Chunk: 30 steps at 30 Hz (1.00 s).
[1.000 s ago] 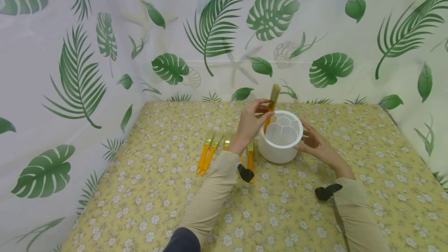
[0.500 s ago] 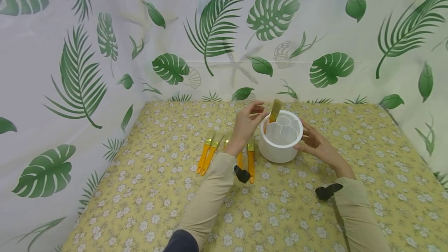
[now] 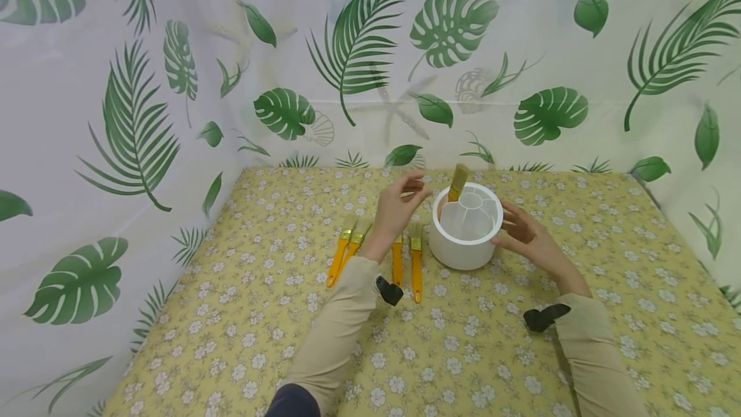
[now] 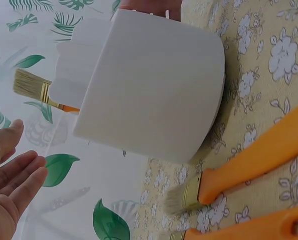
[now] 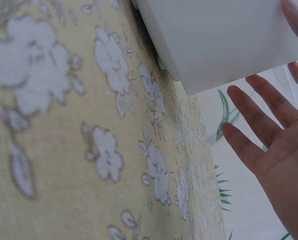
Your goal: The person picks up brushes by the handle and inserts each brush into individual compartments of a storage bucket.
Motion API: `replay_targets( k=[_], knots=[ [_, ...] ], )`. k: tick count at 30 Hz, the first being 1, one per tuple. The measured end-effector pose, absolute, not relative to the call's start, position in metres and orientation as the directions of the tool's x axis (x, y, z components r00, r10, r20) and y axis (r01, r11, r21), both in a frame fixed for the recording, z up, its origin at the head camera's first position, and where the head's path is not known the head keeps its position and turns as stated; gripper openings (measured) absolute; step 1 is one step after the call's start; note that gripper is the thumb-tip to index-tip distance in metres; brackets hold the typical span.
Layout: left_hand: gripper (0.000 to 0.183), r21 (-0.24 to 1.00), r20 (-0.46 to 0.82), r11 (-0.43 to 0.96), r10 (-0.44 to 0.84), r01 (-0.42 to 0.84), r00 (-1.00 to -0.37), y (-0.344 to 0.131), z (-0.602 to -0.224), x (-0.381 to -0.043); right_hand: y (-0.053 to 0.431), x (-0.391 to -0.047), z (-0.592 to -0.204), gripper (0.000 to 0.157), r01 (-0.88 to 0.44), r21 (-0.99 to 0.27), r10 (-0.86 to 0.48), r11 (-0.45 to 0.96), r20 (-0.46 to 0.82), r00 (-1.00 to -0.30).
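A white round organizer (image 3: 457, 253) with inner compartments stands upright on the table. One paintbrush (image 3: 458, 181) leans in its left compartment, bristles up, its orange handle mostly hidden by the wall. My left hand (image 3: 398, 208) hovers just left of the rim, holding nothing; its fingers (image 4: 20, 172) are relaxed and apart from the brush in the left wrist view. At the organizer's right side, my right hand (image 3: 530, 241) rests with thumb and fingers spread along the wall. The right wrist view shows those fingers (image 5: 253, 117) loosely extended at the white wall (image 5: 213, 45).
Several orange-handled paintbrushes (image 3: 416, 264) lie on the floral tablecloth (image 3: 440, 352) left of the organizer, some partly under the left forearm (image 3: 332, 330). A leaf-patterned curtain (image 3: 370, 69) closes off the back and sides.
My left hand has let go of the paintbrush, which dropped lower into the organizer, and has drawn back to the left. The right hand has stayed at the organizer's side.
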<state>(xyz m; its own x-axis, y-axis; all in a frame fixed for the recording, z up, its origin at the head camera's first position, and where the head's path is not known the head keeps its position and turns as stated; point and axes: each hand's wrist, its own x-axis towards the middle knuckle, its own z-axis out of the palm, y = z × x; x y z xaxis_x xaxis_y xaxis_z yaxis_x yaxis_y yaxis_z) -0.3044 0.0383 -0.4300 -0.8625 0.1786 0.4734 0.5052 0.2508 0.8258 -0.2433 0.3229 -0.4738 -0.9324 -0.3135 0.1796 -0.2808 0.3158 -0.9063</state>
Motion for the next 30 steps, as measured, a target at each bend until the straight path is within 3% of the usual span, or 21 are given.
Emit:
replay_targets(
  k=[19, 30],
  knots=[
    [0.032, 0.842, 0.449, 0.247, 0.171, 0.479, -0.877, 0.023, -0.439, -0.303, 0.322, -0.240, -0.469, 0.065, -0.236, -0.908, -0.241, 0.345, 0.158, -0.958],
    [0.027, 0.829, 0.452, 0.273, 0.186, 0.488, -0.873, 0.015, -0.444, -0.300, 0.337, -0.254, -0.489, 0.065, -0.276, -0.904, -0.254, 0.325, 0.198, -0.947]
  ],
)
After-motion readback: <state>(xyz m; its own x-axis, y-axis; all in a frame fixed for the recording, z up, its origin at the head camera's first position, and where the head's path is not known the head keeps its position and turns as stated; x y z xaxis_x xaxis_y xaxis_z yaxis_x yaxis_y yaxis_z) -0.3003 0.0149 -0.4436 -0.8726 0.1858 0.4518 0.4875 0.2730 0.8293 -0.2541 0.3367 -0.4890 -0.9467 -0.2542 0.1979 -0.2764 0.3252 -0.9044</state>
